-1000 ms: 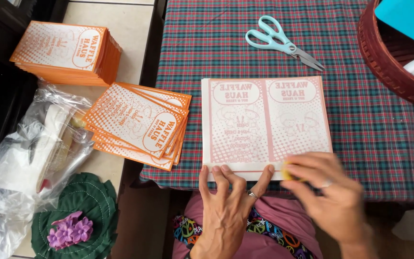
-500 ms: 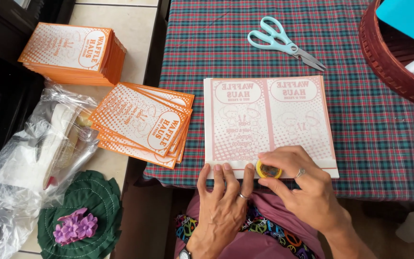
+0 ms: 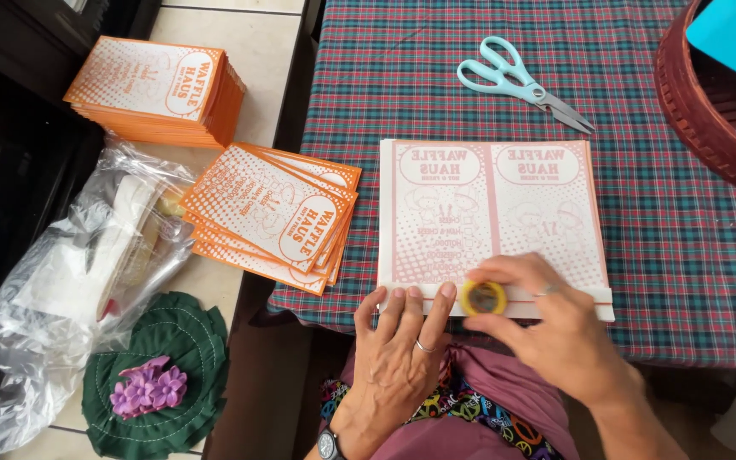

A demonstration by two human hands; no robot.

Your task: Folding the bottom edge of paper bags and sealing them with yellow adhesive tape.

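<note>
Pinching tape roll [image 3: 482,297], right hand [image 3: 555,328]; left hand [image 3: 398,345] flat on sheet [image 3: 491,217].

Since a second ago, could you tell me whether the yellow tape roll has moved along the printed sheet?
Yes. The right hand has slid the tape roll leftward along the sheet's near edge, toward the left hand.

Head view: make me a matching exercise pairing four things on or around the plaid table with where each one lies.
Things:
1. scissors
2. tape roll
3. fanned stack of orange bags
4. purple flower

Places:
A. on the green cloth by the floor
B. at the near edge of the pale printed sheet, in the right hand
C. on the tablecloth beyond the sheet
D. overhanging the table's left edge

Pairs: 1-C, 2-B, 3-D, 4-A
</note>
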